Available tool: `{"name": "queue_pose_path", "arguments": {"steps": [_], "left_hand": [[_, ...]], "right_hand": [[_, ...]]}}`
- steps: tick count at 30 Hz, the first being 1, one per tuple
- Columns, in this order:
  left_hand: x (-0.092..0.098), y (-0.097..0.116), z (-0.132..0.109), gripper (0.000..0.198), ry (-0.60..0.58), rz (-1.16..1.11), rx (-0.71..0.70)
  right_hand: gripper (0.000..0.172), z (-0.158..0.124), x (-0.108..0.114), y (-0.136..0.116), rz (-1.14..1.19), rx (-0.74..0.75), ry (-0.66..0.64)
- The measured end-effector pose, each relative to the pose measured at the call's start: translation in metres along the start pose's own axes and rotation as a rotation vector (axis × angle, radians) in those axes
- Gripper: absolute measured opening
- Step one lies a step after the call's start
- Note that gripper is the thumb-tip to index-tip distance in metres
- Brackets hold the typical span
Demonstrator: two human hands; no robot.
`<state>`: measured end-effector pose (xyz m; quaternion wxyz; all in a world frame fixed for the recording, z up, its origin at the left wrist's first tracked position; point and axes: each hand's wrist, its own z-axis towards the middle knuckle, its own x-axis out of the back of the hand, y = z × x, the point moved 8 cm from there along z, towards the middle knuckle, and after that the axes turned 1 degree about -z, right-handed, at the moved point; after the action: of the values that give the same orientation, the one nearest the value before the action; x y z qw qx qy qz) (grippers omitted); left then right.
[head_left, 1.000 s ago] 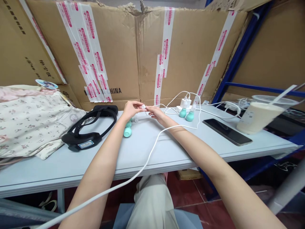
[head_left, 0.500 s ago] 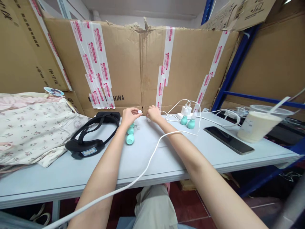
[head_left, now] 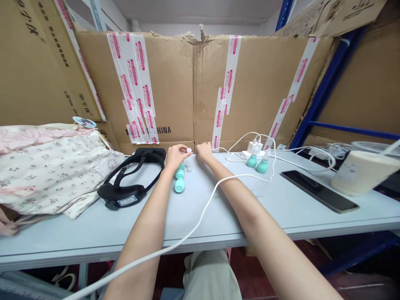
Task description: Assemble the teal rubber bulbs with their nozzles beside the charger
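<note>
My left hand (head_left: 176, 157) pinches a small round white piece (head_left: 189, 150) between thumb and fingertips, close to the cardboard at the back. Beneath and just in front of it, several mint-green bulbs (head_left: 179, 186) form a row on the table, with a small clear piece (head_left: 188, 166) beside them. My right hand (head_left: 204, 151) is a little to the right, low at the table's back edge, fingers curled; what they hold, if anything, is hidden. Two mint-green bulbs with clear tops (head_left: 262, 166) stand upright farther right, by a white charger (head_left: 255, 146).
A black head strap device (head_left: 121, 192) and floral cloth (head_left: 56, 166) lie left. A phone (head_left: 318, 191) and a cup of pale drink (head_left: 351, 173) are right. A white cable (head_left: 200, 216) crosses over my right forearm. Cardboard (head_left: 175, 91) closes off the back.
The camera view has shifted, so the scene sits farther right in the picture. My right hand's fingers have curled in lower; my left hand still pinches the white piece.
</note>
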<state>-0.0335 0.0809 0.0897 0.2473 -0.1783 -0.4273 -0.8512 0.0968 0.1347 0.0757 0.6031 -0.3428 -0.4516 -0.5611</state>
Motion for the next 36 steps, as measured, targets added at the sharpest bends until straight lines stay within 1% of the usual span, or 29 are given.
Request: {"name": "queue_pose_path", "arguments": {"steps": [2,4,6,9,13,17,22,24,27,33,36], "left_hand": [[-0.001,0.003,-0.001,0.026,-0.007,0.009,-0.001],[-0.004,0.006,-0.003,0.025,-0.022,0.024,-0.006],[-0.008,0.007,-0.005,0.023,-0.044,0.044,-0.013],[-0.015,0.009,-0.006,0.023,-0.077,0.078,-0.037],[-0.019,0.016,-0.007,0.022,-0.094,0.114,-0.076],[-0.020,0.021,-0.009,0.019,-0.102,0.150,-0.094],[-0.022,0.024,-0.012,0.018,-0.117,0.214,-0.114],[-0.020,0.024,-0.013,0.018,-0.104,0.226,-0.108],[-0.018,0.028,-0.013,0.018,-0.079,0.214,-0.111],[-0.020,0.046,-0.012,0.016,-0.048,0.153,-0.158],[-0.020,0.058,-0.014,0.017,-0.028,0.182,-0.210]], "right_hand": [[0.022,-0.002,0.015,0.006,0.085,-0.017,0.042],[0.020,-0.009,0.034,0.013,0.303,-0.009,0.130],[0.021,-0.021,0.048,0.019,0.539,0.018,0.200],[0.021,-0.043,0.056,0.024,0.726,0.053,0.241],[0.019,-0.063,0.050,0.024,0.854,0.107,0.237],[0.017,-0.065,0.041,0.024,0.940,0.151,0.199],[0.011,-0.069,0.038,0.023,0.912,0.201,0.241],[0.013,-0.071,0.034,0.023,0.971,0.188,0.226],[0.020,-0.070,0.024,0.025,1.169,0.120,0.179],[0.029,-0.070,0.007,0.032,1.644,-0.129,0.054],[0.037,-0.073,0.008,0.031,1.887,-0.157,-0.015]]}}
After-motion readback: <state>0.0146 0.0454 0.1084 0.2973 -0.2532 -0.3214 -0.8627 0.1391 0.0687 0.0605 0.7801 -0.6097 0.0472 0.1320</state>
